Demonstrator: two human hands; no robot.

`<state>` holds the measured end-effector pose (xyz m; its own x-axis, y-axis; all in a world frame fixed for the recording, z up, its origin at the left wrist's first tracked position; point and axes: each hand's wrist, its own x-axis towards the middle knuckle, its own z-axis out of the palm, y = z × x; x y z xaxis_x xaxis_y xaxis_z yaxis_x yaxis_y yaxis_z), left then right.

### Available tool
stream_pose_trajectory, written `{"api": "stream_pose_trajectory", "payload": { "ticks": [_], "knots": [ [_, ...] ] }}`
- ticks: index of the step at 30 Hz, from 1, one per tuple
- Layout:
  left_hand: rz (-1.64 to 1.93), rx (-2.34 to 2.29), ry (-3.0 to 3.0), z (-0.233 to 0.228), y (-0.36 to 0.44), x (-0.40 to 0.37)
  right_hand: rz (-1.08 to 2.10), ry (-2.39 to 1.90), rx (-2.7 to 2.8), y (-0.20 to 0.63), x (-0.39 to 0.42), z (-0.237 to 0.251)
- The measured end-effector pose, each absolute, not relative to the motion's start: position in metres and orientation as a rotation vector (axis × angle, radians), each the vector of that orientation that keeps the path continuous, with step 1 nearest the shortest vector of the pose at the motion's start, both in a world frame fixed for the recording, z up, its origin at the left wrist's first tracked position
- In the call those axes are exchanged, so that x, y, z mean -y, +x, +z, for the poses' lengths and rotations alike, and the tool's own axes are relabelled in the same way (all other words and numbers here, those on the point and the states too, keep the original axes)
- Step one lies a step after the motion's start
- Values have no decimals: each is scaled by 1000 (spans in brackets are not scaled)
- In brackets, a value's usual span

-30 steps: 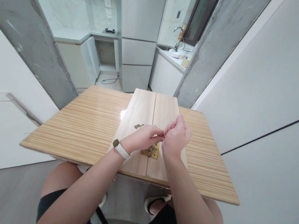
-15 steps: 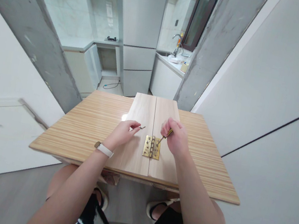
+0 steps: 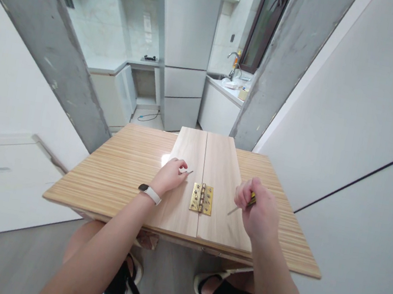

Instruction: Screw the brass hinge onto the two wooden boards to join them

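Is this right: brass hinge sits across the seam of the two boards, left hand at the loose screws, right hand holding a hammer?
Not quite. The head view shows the right hand holding a small screwdriver, not a hammer. The rest holds: the brass hinge spans the seam of the two boards, and the left hand is at the loose screws.

Left hand [image 3: 170, 175] pinched, right hand [image 3: 259, 211] fisted, apart.

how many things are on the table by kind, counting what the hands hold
wood boards: 2
brass hinge: 1
screwdriver, held in the right hand: 1
small screws at the left hand: at least 1, too small to count
total: at least 5
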<state>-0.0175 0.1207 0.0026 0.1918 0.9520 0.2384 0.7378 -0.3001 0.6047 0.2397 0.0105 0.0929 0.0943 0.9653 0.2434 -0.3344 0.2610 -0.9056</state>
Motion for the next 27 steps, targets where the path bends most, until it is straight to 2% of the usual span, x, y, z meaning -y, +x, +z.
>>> {"api": "stream_pose_trajectory", "payload": {
  "ticks": [7, 18, 27],
  "knots": [
    [758, -1653, 2242, 4, 9, -134, 997, -882, 1035, 253, 28, 61],
    [877, -1286, 2264, 40, -3, -85, 912, -801, 957, 260, 39, 64],
    [772, -1149, 2237, 30, -2, -56, 948, -805, 974, 252, 41, 58]
  ]
}}
